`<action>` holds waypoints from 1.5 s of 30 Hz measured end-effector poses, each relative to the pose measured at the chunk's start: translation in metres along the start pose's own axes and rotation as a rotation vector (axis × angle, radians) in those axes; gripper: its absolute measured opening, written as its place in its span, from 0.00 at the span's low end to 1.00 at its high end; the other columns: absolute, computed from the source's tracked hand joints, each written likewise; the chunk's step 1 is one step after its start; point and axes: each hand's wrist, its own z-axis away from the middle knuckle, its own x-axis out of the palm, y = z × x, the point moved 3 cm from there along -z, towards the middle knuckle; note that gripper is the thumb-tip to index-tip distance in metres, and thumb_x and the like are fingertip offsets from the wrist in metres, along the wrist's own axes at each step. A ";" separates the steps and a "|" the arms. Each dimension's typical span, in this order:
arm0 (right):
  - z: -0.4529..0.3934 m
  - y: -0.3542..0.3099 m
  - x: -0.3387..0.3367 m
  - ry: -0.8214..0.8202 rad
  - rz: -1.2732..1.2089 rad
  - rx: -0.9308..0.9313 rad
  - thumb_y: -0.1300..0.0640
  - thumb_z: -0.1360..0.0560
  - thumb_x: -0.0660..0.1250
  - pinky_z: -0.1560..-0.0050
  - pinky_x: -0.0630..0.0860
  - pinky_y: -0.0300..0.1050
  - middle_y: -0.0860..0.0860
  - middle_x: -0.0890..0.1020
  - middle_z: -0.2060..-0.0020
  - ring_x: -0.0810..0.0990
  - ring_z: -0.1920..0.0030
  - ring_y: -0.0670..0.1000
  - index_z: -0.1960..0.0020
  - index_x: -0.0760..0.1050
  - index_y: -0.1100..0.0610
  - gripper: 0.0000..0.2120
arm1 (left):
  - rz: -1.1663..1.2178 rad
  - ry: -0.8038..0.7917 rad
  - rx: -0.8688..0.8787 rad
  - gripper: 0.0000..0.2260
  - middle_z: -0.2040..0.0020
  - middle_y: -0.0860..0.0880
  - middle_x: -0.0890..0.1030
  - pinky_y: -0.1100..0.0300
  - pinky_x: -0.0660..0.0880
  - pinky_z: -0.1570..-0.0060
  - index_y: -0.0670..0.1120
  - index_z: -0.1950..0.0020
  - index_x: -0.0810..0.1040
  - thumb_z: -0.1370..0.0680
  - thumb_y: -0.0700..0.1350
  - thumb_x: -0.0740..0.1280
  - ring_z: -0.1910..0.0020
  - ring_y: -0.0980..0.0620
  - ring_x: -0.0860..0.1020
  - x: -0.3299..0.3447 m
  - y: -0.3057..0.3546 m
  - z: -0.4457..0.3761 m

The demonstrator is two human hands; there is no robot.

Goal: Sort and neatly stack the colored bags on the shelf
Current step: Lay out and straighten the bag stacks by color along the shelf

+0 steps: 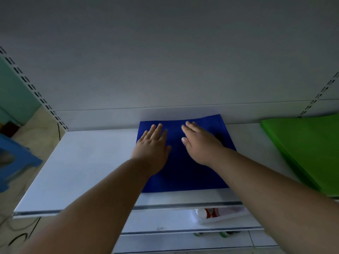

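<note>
The blue bag (183,162) is pressed flat on the shelf (82,167) by the left hand (153,143) and right hand (199,142). Fingers are held straight. Green bags (308,147) are stacked at right.

Dim, bluish light, soft overall focus, wide-angle bending at the edges, blurred blue stool (12,158) at left

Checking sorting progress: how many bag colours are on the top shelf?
2: blue bag mid-shelf under both hands, green stack at the right edge. More may lie out of frame.
</note>
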 end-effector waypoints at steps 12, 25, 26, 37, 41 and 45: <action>-0.044 -0.007 0.036 -0.118 0.210 0.013 0.41 0.17 0.43 0.23 0.40 0.51 0.48 0.43 0.21 0.39 0.22 0.50 0.20 0.44 0.49 0.28 | 0.014 -0.052 -0.069 0.28 0.19 0.48 0.46 0.54 0.44 0.23 0.47 0.20 0.51 0.17 0.55 0.51 0.21 0.50 0.43 0.011 -0.028 -0.030; -0.048 0.019 0.021 -0.099 0.310 0.019 0.36 0.19 0.43 0.23 0.41 0.48 0.48 0.44 0.21 0.41 0.22 0.48 0.20 0.42 0.52 0.33 | -0.038 -0.061 -0.099 0.30 0.19 0.49 0.41 0.55 0.41 0.23 0.47 0.19 0.42 0.18 0.58 0.44 0.21 0.52 0.40 0.027 -0.037 -0.033; -0.041 0.030 0.016 -0.097 0.365 0.080 0.34 0.21 0.41 0.23 0.40 0.48 0.49 0.43 0.21 0.40 0.22 0.49 0.20 0.41 0.54 0.36 | -0.038 -0.057 -0.104 0.30 0.19 0.49 0.41 0.55 0.41 0.23 0.47 0.19 0.42 0.18 0.59 0.44 0.21 0.52 0.40 0.027 -0.037 -0.033; -0.022 0.055 0.002 -0.065 0.312 0.386 0.23 0.30 0.47 0.23 0.43 0.52 0.60 0.42 0.22 0.41 0.22 0.57 0.21 0.40 0.62 0.54 | -0.047 -0.071 -0.100 0.30 0.19 0.48 0.42 0.55 0.41 0.23 0.47 0.19 0.43 0.18 0.58 0.45 0.21 0.51 0.40 0.026 -0.033 -0.034; -0.012 0.041 -0.011 -0.039 0.339 0.402 0.31 0.23 0.47 0.23 0.44 0.53 0.62 0.47 0.22 0.44 0.22 0.58 0.21 0.43 0.63 0.45 | -0.051 -0.096 -0.107 0.30 0.19 0.48 0.42 0.54 0.41 0.23 0.47 0.19 0.43 0.18 0.58 0.44 0.21 0.51 0.40 0.026 -0.033 -0.033; 0.023 -0.010 0.014 -0.002 0.243 0.088 0.40 0.18 0.46 0.23 0.41 0.51 0.56 0.46 0.21 0.42 0.22 0.54 0.20 0.44 0.56 0.32 | -0.061 -0.126 -0.101 0.30 0.20 0.47 0.41 0.54 0.41 0.23 0.46 0.20 0.42 0.18 0.58 0.44 0.21 0.50 0.39 0.023 -0.032 -0.031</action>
